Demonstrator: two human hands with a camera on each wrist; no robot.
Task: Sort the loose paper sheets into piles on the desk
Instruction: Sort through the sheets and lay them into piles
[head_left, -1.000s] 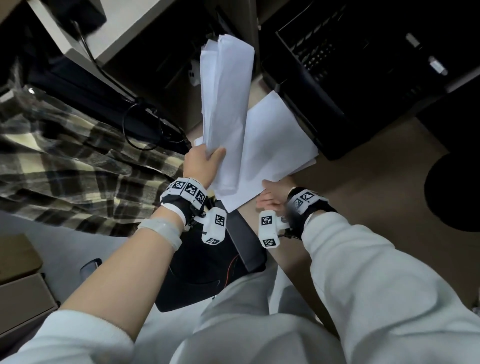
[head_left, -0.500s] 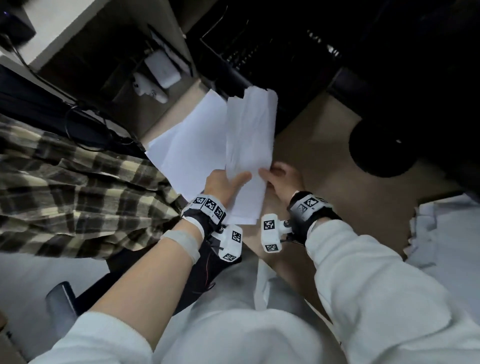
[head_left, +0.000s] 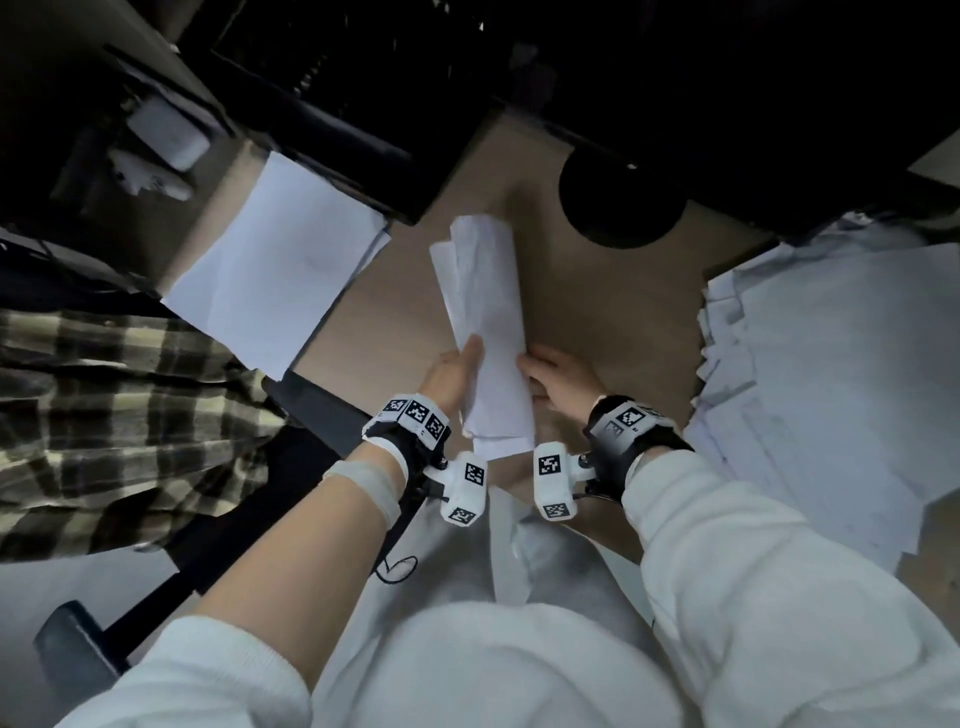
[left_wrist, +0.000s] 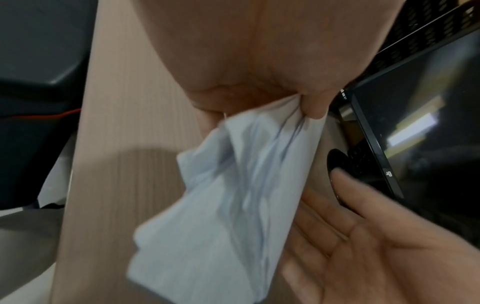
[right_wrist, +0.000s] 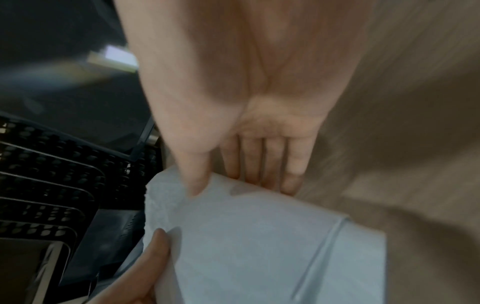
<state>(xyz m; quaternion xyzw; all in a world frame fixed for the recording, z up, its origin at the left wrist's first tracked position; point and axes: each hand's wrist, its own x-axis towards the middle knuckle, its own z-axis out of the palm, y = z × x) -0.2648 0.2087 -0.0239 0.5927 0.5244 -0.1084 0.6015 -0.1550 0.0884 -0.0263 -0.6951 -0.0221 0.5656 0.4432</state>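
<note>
1. Before you, a light tan wood-grain desk top (head_left: 395, 322), dimly lit.
2. Behind it, a black perforated metal tray stack (right_wrist: 49, 181), edges rounded.
3. Beside that, a dark glossy monitor screen (left_wrist: 426, 115) reflecting a pale bar of light.
4. Your far side holds a round black flat base (head_left: 621, 200) on the desk.
5. To your left, a green-and-cream plaid cloth (head_left: 104, 431).
6. Upper left, a white plastic adapter (head_left: 166, 136) in shadow.
</note>
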